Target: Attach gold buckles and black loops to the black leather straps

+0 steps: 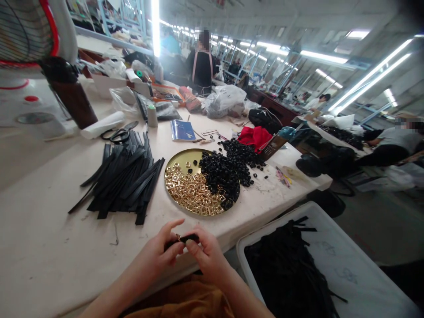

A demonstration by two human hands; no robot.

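Strap [190,238]: black, narrow, flat; a short stretch shows, pinched between left fingers [175,251] and right fingers [196,250], lying roughly level, partly covered by them
Buckle [178,237]: small, gold-coloured, at the strap beside the left fingertips; too hidden to tell whether it goes around the strap
Place: both near the counter's [49,212] front edge

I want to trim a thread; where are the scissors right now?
In the head view, the scissors are left of centre, at the far end of the pile of black strips, beside the white roll.
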